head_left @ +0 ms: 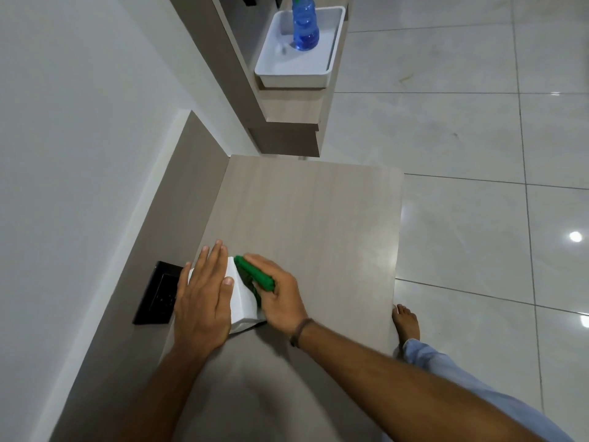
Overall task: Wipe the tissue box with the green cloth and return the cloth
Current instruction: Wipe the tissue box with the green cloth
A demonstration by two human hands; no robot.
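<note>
A white tissue box (243,301) stands on the light wooden table (312,218), near the left back panel. My left hand (204,298) lies flat over its top with the fingers spread and pressed down on it. My right hand (276,293) is closed around a folded green cloth (255,274) and presses it against the box's right side. Most of the box is hidden under my two hands.
A black socket panel (157,293) sits on the back panel left of the box. On a shelf at the back stands a white tray (318,63) with a blue spray bottle (305,23). The tiled floor and my bare foot (405,323) lie to the right.
</note>
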